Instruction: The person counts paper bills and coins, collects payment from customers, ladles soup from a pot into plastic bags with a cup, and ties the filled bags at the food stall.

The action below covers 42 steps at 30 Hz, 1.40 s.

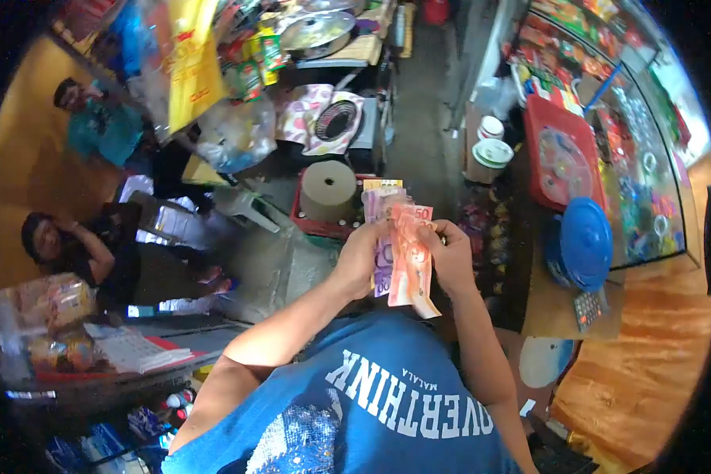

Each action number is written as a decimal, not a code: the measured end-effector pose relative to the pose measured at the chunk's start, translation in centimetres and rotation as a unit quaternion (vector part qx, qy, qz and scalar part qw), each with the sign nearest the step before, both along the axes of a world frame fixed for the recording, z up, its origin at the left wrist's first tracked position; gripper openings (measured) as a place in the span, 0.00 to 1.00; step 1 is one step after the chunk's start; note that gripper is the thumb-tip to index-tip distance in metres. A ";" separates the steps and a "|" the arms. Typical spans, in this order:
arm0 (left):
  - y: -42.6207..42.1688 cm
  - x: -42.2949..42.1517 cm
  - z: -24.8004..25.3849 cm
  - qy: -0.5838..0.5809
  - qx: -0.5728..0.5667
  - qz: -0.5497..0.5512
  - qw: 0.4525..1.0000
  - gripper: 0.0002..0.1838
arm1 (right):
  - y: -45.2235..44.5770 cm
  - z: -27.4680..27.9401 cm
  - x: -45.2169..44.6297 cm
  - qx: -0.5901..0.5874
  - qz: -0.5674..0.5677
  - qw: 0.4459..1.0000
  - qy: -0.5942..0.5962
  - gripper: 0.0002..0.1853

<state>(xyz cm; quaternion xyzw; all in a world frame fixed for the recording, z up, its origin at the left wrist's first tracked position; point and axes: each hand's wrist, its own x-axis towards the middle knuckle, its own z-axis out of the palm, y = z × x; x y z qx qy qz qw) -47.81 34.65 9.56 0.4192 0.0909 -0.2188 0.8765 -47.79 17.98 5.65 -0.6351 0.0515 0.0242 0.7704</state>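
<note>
Both of my hands are raised in front of my chest, holding paper money. My left hand (361, 257) is closed around a fan of banknotes, among them purple banknotes (381, 267) and a yellowish one at the top. My right hand (453, 257) pinches the orange-red banknotes (410, 257), which overlap the purple ones; a 50 is printed on the top corner. The lower end of one orange note curls outward. Some fingertips are hidden behind the notes.
A blue lidded tub (584, 245), a calculator (588, 310) and a red basin (561, 150) stand at right beside a glass display case (648, 182). Ahead is a large brown roll (329, 189) on a red crate. Two people sit at left, near a plastic stool (249, 207).
</note>
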 end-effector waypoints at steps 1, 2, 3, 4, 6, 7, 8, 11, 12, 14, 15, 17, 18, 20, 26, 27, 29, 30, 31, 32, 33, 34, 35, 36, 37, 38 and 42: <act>1.3 -0.4 -0.3 0.025 -0.058 0.016 0.998 0.15 | 1.0 0.0 -0.1 -0.009 0.002 1.000 0.007 0.06; 2.0 -0.9 -0.6 0.012 -0.038 0.037 0.999 0.16 | 1.8 0.2 -0.3 -0.011 0.020 0.999 0.043 0.06; 2.9 -1.5 -0.3 0.014 -0.034 0.048 0.998 0.16 | 3.0 -0.1 -0.5 -0.008 0.031 0.998 0.045 0.06; 3.4 -2.2 0.3 -0.018 0.062 0.043 0.997 0.16 | 4.0 -0.5 -0.8 0.031 0.043 0.998 0.015 0.06; 4.1 -3.4 0.8 -0.043 0.135 0.065 0.988 0.15 | 5.4 -0.5 -1.1 0.068 0.067 0.995 -0.019 0.07; 4.5 -4.0 0.9 -0.044 0.136 0.078 0.987 0.15 | 5.9 -0.5 -1.4 0.098 0.094 0.991 0.017 0.08; 5.0 -4.6 0.9 -0.030 0.097 0.092 0.991 0.15 | 6.4 -0.4 -1.6 0.126 0.121 0.983 0.052 0.09; 5.6 -6.6 0.9 -0.028 0.090 0.133 0.987 0.14 | 6.6 0.0 -2.2 0.141 0.167 0.974 0.054 0.10; 5.7 -7.2 0.9 -0.036 0.125 0.143 0.981 0.14 | 6.6 0.3 -2.4 0.144 0.176 0.972 0.055 0.10; 5.5 -8.1 0.3 -0.055 0.135 0.173 0.974 0.13 | 6.5 0.8 -2.7 0.141 0.204 0.967 0.055 0.11; 5.1 -8.5 0.4 -0.072 0.139 0.196 0.968 0.13 | 6.4 0.7 -2.9 0.144 0.204 0.967 0.057 0.11; 4.4 -9.3 0.9 -0.066 0.116 0.201 0.970 0.14 | 5.8 0.3 -3.3 0.129 0.226 0.965 0.027 0.11; 4.1 -9.6 1.2 -0.063 0.092 0.208 0.972 0.14 | 5.7 0.2 -3.6 0.128 0.226 0.965 0.029 0.11; 3.5 -10.3 0.9 -0.073 0.098 0.209 0.970 0.14 | 5.6 0.0 -4.2 0.190 0.218 0.956 0.043 0.10; 2.2 -11.9 0.4 -0.061 0.070 0.255 0.963 0.15 | 4.8 -1.1 -4.7 0.183 0.235 0.954 0.030 0.09; 2.1 -12.2 0.5 -0.060 0.061 0.264 0.961 0.16 | 4.7 -1.3 -4.8 0.184 0.241 0.952 0.033 0.09; 1.9 -12.7 0.4 -0.060 0.073 0.271 0.958 0.16 | 4.7 -1.7 -4.8 0.194 0.248 0.948 0.040 0.08; 1.8 -13.0 0.3 -0.063 0.082 0.273 0.956 0.16 | 4.7 -1.9 -4.9 0.195 0.253 0.947 0.044 0.08; 1.7 -13.2 0.0 -0.060 0.082 0.278 0.955 0.16 | 4.7 -1.9 -4.9 0.197 0.254 0.946 0.049 0.08; 1.8 -13.2 -0.5 -0.051 0.090 0.299 0.949 0.15 | 4.8 -1.8 -4.9 0.200 0.256 0.944 0.054 0.08; 1.9 -13.2 -0.9 -0.042 0.099 0.320 0.941 0.15 | 4.9 -1.8 -4.8 0.200 0.262 0.943 0.055 0.08; 2.0 -13.3 -1.1 -0.043 0.099 0.326 0.939 0.15 | 5.0 -1.8 -4.7 0.199 0.261 0.942 0.066 0.08; 2.1 -13.3 -1.3 -0.047 0.125 0.339 0.931 0.14 | 5.2 -1.8 -4.6 0.199 0.259 0.942 0.077 0.08; 2.2 -13.3 -1.5 -0.051 0.150 0.352 0.922 0.14 | 5.4 -1.8 -4.4 0.198 0.264 0.941 0.078 0.08; 2.6 -13.2 -1.7 -0.051 0.148 0.356 0.921 0.14 | 5.6 -2.0 -4.2 0.187 0.271 0.942 0.065 0.08; 3.1 -13.2 -2.0 -0.044 0.163 0.350 0.921 0.13 | 5.9 -2.2 -4.0 0.176 0.277 0.943 0.053 0.09; 4.8 -12.7 -2.2 -0.041 0.142 0.356 0.923 0.12 | 8.5 -2.4 -3.0 0.167 0.284 0.941 0.080 0.10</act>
